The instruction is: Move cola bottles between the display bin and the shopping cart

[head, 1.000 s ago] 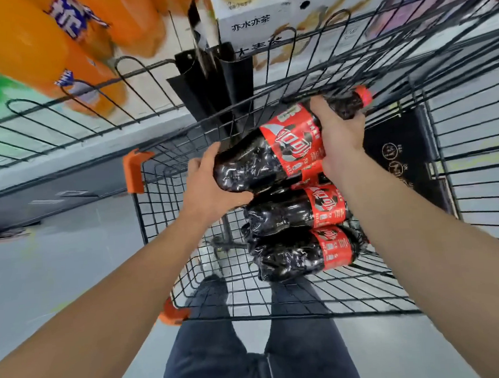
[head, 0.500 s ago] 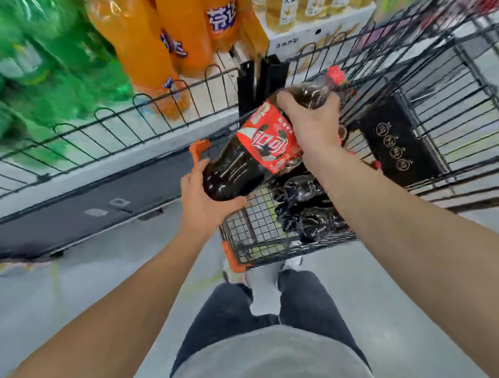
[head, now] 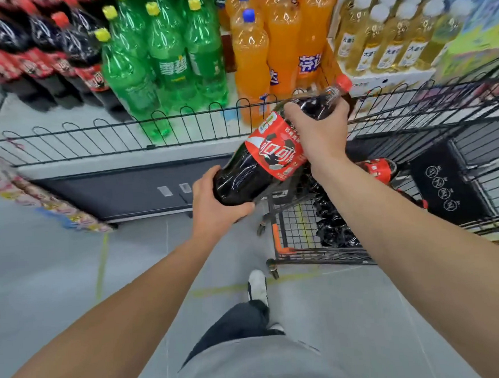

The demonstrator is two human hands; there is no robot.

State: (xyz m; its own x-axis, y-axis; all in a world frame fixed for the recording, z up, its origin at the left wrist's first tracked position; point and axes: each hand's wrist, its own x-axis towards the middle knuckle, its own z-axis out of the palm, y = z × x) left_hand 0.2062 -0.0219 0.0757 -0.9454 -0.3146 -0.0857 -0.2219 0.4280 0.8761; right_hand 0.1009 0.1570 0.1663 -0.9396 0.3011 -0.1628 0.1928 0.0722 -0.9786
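Head view: since earlier frame we have lifted cola bottle point(head: 265, 158) out of cart point(head: 310, 243) toward bin point(head: 99, 133); shelf bottles now in sight. Left hand point(head: 214, 202) cups ribbed base, right hand point(head: 320, 132) wraps shoulder below red cap, fingers curled. Glossy dark plastic, red label. Wire bin fence scalloped. More cola point(head: 378, 167) lies in cart.

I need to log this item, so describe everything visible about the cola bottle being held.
The cola bottle is large, clear plastic, full of dark liquid, with a red cap and a red wraparound label in white script. It is held tilted, cap up and to the right. The left hand cups its base; the right hand grips its shoulder. It hangs before the display bin's wire fence, left of the shopping cart.
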